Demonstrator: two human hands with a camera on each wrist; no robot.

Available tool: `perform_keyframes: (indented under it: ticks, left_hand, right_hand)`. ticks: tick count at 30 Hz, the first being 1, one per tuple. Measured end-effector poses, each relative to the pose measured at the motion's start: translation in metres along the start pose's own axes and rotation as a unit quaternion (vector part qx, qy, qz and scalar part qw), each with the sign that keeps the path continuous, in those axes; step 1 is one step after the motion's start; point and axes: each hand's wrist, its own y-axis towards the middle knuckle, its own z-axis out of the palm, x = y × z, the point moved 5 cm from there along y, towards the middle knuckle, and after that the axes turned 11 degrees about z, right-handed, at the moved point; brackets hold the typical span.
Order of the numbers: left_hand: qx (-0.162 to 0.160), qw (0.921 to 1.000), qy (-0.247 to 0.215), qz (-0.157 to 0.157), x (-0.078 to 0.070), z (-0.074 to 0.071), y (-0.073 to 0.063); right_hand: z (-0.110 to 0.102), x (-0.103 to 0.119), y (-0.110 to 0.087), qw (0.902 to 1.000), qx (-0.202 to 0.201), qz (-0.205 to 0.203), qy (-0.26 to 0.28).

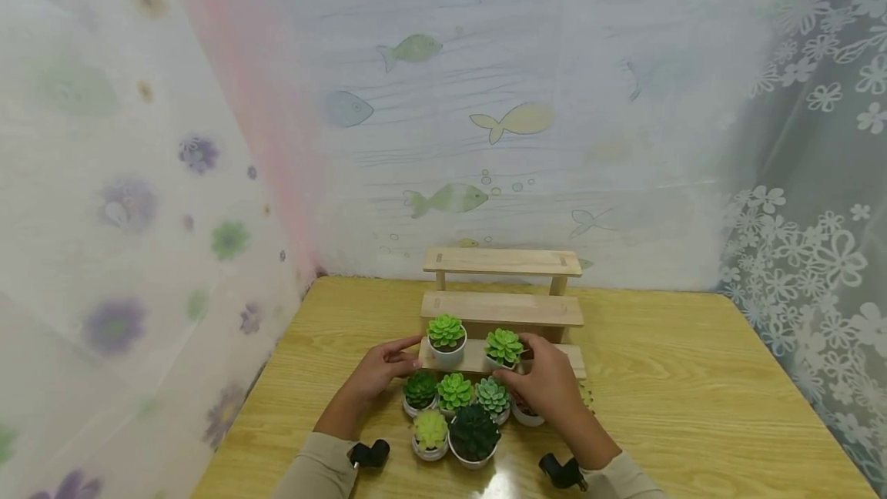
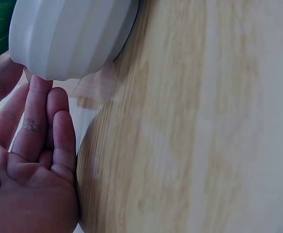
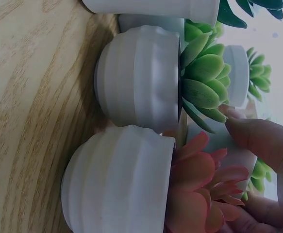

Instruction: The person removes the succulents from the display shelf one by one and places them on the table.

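Note:
A three-tier wooden plant stand [image 1: 502, 308] stands on the table. My right hand [image 1: 550, 383] grips a small white pot with a bright green succulent [image 1: 503, 346] at the lowest tier; whether its base rests there is hidden. Another green potted succulent [image 1: 446, 331] stands left on that tier. My left hand [image 1: 370, 372] is by the tier's left end, its fingers [image 2: 29, 121] extended; contact with the wood is unclear. Close to that hand is a ribbed white pot [image 2: 73, 39]. A red-leaved succulent [image 3: 194, 189] sits below my right hand.
In front of the stand cluster several potted succulents, including a dark green one [image 1: 474, 433], a yellow-green one [image 1: 430, 431] and a pale blue-green one [image 1: 492, 396]. The wood-grain table [image 1: 693, 391] extends to both sides. A fish-patterned curtain [image 1: 624, 175] hangs behind.

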Motion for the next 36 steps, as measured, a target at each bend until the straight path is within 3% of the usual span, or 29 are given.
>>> perform_keyframes:
  ticks: [6,22,30,36]
  left_hand:
    - [-0.009,0.9999,0.002,-0.004,-0.004,0.005,-0.009]
    - [-0.006,1.0,-0.004,-0.004,-0.007,0.007,-0.009]
    - [-0.009,0.9999,0.003,-0.006,-0.023,0.012,-0.016]
    - [-0.014,0.9998,0.008,-0.008,-0.035,0.015,-0.022]
  right_hand:
    - [-0.003,-0.003,-0.004,0.9999,0.009,0.003,0.006]
    - [-0.019,0.007,-0.015,0.9993,-0.007,-0.018,0.031]
    - [-0.04,0.007,-0.031,0.9941,-0.016,-0.064,0.086]
    - [-0.052,0.006,-0.046,0.9864,0.026,-0.063,0.15]
